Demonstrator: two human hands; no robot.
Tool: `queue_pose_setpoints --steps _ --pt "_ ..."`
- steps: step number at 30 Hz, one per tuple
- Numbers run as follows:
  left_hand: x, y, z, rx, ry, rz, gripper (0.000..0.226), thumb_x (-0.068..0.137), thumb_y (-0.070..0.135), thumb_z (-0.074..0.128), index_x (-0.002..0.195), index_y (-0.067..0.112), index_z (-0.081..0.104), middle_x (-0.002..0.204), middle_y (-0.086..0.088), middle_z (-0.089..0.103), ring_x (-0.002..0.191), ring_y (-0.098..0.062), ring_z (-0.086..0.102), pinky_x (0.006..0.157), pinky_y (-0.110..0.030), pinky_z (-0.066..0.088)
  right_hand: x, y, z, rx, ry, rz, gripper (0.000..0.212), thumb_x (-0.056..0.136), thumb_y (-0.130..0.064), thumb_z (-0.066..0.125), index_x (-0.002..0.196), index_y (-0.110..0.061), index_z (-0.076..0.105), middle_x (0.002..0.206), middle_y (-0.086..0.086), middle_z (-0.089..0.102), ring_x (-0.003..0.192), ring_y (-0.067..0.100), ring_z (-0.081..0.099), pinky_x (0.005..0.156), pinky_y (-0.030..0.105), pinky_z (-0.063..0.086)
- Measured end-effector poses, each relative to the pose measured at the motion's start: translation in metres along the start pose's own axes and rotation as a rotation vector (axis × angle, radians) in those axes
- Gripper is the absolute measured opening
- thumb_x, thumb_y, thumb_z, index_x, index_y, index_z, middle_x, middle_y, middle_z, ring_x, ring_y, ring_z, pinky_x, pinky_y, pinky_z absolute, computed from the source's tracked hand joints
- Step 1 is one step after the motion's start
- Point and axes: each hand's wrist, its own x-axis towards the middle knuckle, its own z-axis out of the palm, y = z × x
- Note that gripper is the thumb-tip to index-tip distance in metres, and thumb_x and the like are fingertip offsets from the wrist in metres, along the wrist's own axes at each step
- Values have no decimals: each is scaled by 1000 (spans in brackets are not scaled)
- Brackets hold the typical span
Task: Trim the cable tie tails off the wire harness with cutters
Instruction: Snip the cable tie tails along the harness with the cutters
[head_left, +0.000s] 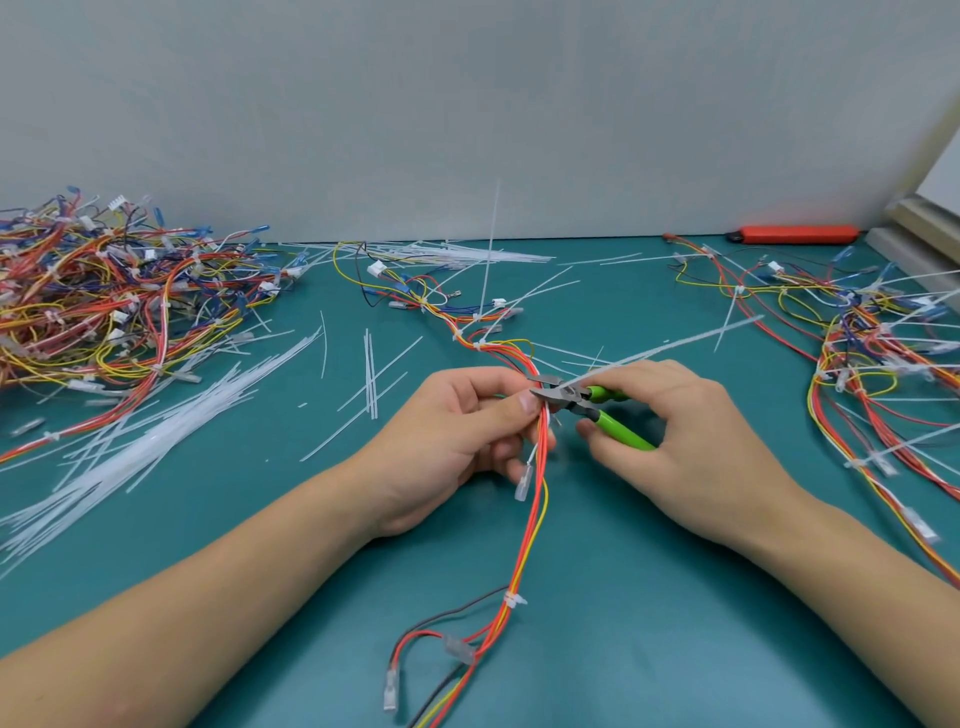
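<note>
My left hand (457, 421) is pinching the wire harness (537, 499) near the middle of the worktop (649, 597), while my right hand (670, 426) is gripping the green-handled cutters (587, 402). Their blades are closing around a cable tie tail (670, 345) just beside my thumb. Cut tails (156, 441) are lying toward the left edge.

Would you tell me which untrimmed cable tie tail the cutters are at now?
The long tail slanting up right from the cutters, between left hand and right hand; the upright tail stands farther back.
</note>
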Motion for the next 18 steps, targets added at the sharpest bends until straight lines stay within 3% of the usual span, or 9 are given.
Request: queue_pose_setpoints --steps 3,6,14,18 --pt "0 0 0 21 1 -3 12 98 14 60 95 4 65 81 -12 67 59 -14 42 58 -26 52 0 2 0 10 -11 12 12 86 -25 78 93 -32 70 79 -12 63 82 11 57 75 34 49" --pt "0 1 1 31 3 -6 12 96 14 60 95 4 65 80 -11 67 58 -13 42 58 -26 52 1 5 -3 29 -12 28 13 87 -33 75 82 -31 63 65 -2 50 62 16 46 58 38 43" --pt "-1 2 2 51 19 -9 12 99 12 58 93 3 64 82 -12 66 59 -15 42 59 -27 52 -1 4 1 85 -7 36 14 90 -30 76 84 -30 64 69 -4 56 64 16 50 59 32 44" --pt "-1 2 2 46 19 -11 12 100 11 57 95 3 64 81 -11 67 59 -14 42 58 -26 52 -1 1 0 78 -6 40 13 86 -24 78 94 -31 69 85 -9 65 82 13 61 74 33 51"
